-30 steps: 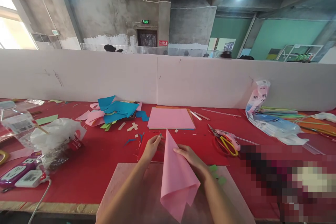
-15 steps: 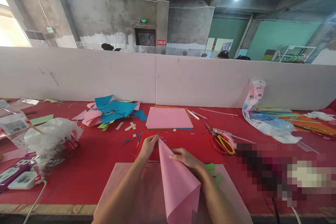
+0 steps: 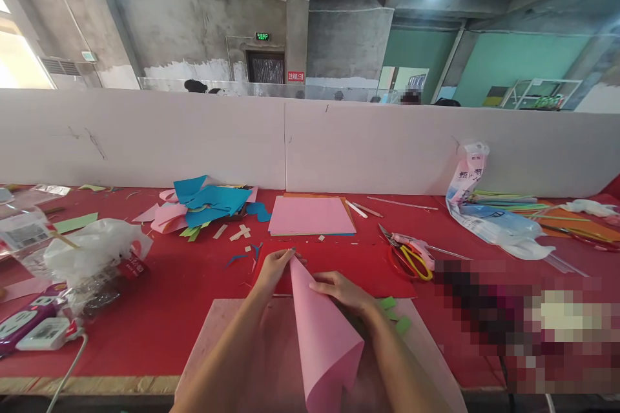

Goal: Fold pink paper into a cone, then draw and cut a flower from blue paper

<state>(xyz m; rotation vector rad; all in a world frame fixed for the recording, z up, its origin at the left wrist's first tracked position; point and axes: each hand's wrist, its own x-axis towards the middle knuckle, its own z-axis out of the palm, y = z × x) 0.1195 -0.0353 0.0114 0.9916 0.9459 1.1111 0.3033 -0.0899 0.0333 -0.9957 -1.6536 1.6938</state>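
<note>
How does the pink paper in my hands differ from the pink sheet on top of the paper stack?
The held paper is rolled into a cone, while the top sheet lies flat. The held paper narrows to a point, while the top sheet has four corners. The left hand is at the held paper's tip and the right hand at its side; no hand touches the top sheet. Both are pink.

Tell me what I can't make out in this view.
All in the head view:
Held pink paper: bottom edge cuts off its lower end.
Purple device: left edge cuts it off.
Paper stack: top sheet mostly hides the others.
Pixelated patch, right of the scissors: contents blurred out.
</note>
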